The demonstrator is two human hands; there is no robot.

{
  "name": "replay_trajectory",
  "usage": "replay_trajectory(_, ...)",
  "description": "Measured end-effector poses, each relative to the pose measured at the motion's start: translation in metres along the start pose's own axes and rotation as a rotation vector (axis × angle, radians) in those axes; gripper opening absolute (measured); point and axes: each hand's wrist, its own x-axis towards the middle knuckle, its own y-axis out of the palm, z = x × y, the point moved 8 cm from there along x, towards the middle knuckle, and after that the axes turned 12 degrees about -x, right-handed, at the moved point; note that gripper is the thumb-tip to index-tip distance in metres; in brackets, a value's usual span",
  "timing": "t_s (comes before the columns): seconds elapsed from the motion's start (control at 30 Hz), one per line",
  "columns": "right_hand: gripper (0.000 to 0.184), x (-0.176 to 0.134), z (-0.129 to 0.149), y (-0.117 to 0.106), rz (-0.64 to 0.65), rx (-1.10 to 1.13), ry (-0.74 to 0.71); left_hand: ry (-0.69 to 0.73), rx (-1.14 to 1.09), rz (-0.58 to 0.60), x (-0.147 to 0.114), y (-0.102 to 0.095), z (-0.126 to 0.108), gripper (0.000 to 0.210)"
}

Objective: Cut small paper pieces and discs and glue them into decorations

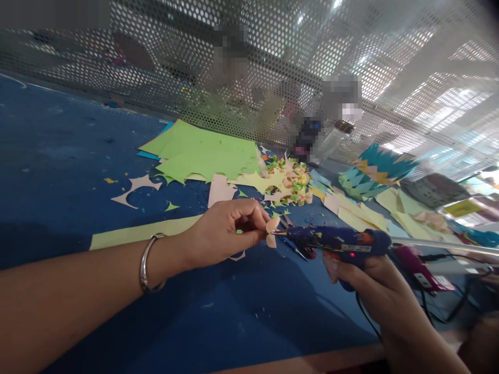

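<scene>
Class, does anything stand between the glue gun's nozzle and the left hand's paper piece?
Nothing visible does: the right hand holds the glue gun, its nozzle at the paper piece in the left hand; contact is unclear.

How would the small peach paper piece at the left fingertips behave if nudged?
The small peach paper piece would probably be light, as it looks thin. Its curved flaps might bend easily, since their edges stand free.

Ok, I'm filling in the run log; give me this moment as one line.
left hand: pinching peach paper piece | right hand: holding blue glue gun, nozzle at piece | blue table: green sheets, paper scraps
</scene>
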Motion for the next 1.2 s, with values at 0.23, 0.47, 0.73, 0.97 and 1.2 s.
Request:
replay_trajectory(0.23, 0.036, 0.000, 0.007, -0.005, -0.048, -0.038, -0.060, -0.004, -0.015, 0.005, 0.001, 0.000, 0.001, 0.009)
replay_trajectory(0.47, 0.033, 0.000, 0.015, -0.008, -0.069, -0.081, -0.121, -0.019, -0.016, 0.003, 0.000, -0.001, 0.002, 0.009)
replay_trajectory(0.73, 0.035, -0.001, 0.015, -0.012, -0.121, -0.144, -0.096, -0.030, -0.032, 0.005, 0.000, -0.001, 0.007, 0.011)
replay_trajectory(0.97, 0.037, -0.001, 0.013, -0.010, -0.092, -0.166, -0.113, -0.040, -0.018, 0.007, 0.000, -0.001, 0.007, 0.010)
replay_trajectory(1.2, 0.038, -0.003, 0.015, -0.009, -0.114, -0.145, -0.101, -0.048, -0.004, -0.006, 0.000, -0.001, 0.006, 0.010)
